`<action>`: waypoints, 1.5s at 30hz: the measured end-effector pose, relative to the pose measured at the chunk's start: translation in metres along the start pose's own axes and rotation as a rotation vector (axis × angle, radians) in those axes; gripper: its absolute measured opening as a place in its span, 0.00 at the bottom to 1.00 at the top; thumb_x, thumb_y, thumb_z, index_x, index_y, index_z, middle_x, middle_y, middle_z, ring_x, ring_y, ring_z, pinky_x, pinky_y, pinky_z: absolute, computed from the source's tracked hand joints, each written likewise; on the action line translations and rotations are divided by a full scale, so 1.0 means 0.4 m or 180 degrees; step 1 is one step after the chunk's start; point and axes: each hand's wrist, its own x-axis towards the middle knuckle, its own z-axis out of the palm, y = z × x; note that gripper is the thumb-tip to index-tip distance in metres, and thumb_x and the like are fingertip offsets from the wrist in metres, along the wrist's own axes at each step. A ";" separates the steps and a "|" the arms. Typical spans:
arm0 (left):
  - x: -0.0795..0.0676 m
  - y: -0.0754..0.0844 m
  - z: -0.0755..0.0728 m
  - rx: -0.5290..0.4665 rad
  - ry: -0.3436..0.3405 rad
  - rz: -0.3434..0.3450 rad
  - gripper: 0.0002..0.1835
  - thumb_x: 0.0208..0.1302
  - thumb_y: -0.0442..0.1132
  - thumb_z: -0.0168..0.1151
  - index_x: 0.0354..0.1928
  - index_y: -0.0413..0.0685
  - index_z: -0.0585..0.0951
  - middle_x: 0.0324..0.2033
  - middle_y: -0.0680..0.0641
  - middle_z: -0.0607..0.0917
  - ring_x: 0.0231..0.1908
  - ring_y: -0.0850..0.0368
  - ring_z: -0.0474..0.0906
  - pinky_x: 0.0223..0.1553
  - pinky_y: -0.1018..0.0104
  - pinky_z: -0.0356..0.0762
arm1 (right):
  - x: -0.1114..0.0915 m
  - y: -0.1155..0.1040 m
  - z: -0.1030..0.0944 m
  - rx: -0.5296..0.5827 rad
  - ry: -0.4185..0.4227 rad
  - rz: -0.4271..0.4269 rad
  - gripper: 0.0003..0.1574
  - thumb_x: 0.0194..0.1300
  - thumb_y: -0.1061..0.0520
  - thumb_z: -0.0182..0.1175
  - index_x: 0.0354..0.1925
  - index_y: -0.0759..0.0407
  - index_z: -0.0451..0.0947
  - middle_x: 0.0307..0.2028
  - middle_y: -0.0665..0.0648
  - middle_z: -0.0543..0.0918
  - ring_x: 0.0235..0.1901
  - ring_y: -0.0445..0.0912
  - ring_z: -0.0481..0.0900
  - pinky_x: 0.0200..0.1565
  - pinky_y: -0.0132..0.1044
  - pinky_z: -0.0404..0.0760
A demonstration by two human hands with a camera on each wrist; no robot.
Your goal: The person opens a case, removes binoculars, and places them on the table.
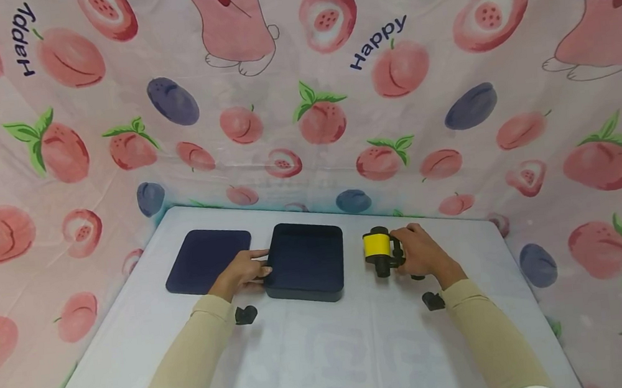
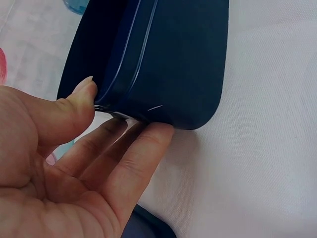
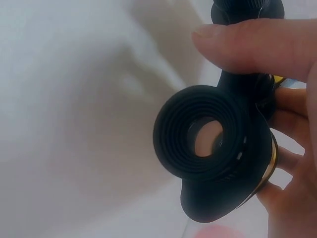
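Note:
A dark navy, square open box [image 1: 305,260] stands on the white table with nothing visible inside. At its left side my left hand [image 1: 246,269] grips the wall; in the left wrist view the thumb lies at the rim and the fingers [image 2: 133,163] touch the outside. My right hand [image 1: 420,251] holds a pair of black and yellow binoculars [image 1: 378,247] to the right of the box. Close up in the right wrist view, a round black eyepiece [image 3: 200,133] faces the camera, with the thumb across the black body. Part of the binoculars is hidden behind the hand.
A flat dark navy square lid [image 1: 205,260] lies left of the box, partly behind the left hand. Small black devices [image 1: 246,314] show beside both wrists. A pink fruit-printed curtain [image 1: 282,128] hangs behind and along the sides of the white table [image 1: 326,355].

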 end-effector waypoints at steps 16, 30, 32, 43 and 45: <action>0.003 -0.007 -0.005 -0.0031 -0.0034 0.0030 0.37 0.73 0.26 0.60 0.80 0.49 0.63 0.76 0.33 0.68 0.70 0.32 0.73 0.62 0.41 0.82 | 0.008 0.012 0.034 -0.0087 0.0097 0.0014 0.57 0.48 0.53 0.83 0.72 0.63 0.69 0.67 0.63 0.79 0.72 0.64 0.63 0.72 0.64 0.71; 0.011 -0.014 -0.008 -0.0038 -0.0038 0.0051 0.36 0.73 0.27 0.61 0.80 0.49 0.64 0.76 0.33 0.68 0.69 0.34 0.75 0.61 0.43 0.83 | 0.007 0.026 0.048 -0.0128 0.0069 0.0083 0.57 0.50 0.53 0.82 0.73 0.64 0.68 0.68 0.64 0.78 0.72 0.65 0.63 0.71 0.65 0.71; 0.011 -0.014 -0.007 -0.0036 -0.0037 0.0053 0.36 0.73 0.27 0.61 0.80 0.49 0.64 0.76 0.33 0.68 0.70 0.34 0.75 0.61 0.43 0.83 | 0.007 0.029 0.050 -0.0132 0.0069 0.0088 0.57 0.49 0.53 0.82 0.73 0.64 0.68 0.68 0.64 0.78 0.72 0.65 0.62 0.71 0.65 0.71; 0.010 -0.013 -0.009 -0.0018 -0.0030 0.0047 0.36 0.73 0.27 0.61 0.80 0.49 0.64 0.75 0.33 0.69 0.69 0.33 0.75 0.60 0.43 0.84 | 0.006 0.038 0.054 -0.0101 0.0077 0.0101 0.56 0.49 0.54 0.82 0.72 0.64 0.68 0.68 0.64 0.78 0.71 0.65 0.63 0.71 0.65 0.70; 0.011 -0.012 -0.009 -0.0028 -0.0033 0.0042 0.36 0.73 0.27 0.61 0.80 0.49 0.64 0.75 0.34 0.69 0.69 0.34 0.75 0.61 0.43 0.83 | 0.005 0.039 0.055 -0.0098 0.0056 0.0125 0.56 0.49 0.54 0.82 0.73 0.63 0.68 0.68 0.64 0.78 0.72 0.65 0.63 0.72 0.65 0.70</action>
